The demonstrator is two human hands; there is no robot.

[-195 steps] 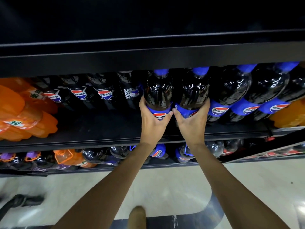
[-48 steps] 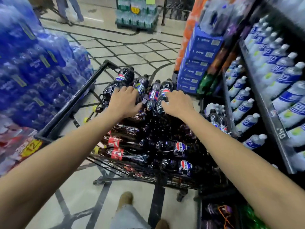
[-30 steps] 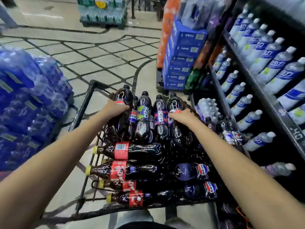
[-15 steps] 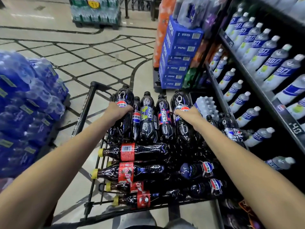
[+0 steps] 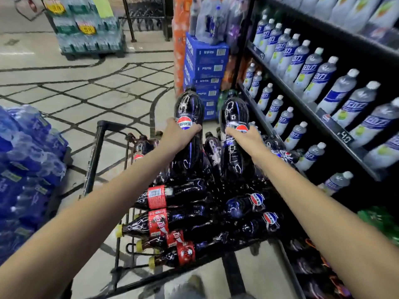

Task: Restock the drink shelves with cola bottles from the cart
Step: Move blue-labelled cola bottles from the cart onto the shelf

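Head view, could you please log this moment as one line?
left hand grips left cola bottle | right hand grips right cola bottle | both over cart

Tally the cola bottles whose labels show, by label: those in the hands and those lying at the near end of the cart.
Held bottles, left hand and right hand: 2
Red-label bottles lying in the cart: 4
Round-logo bottles lying there: 2
Total: 8
Bottles deeper in the pile are too hidden to count.
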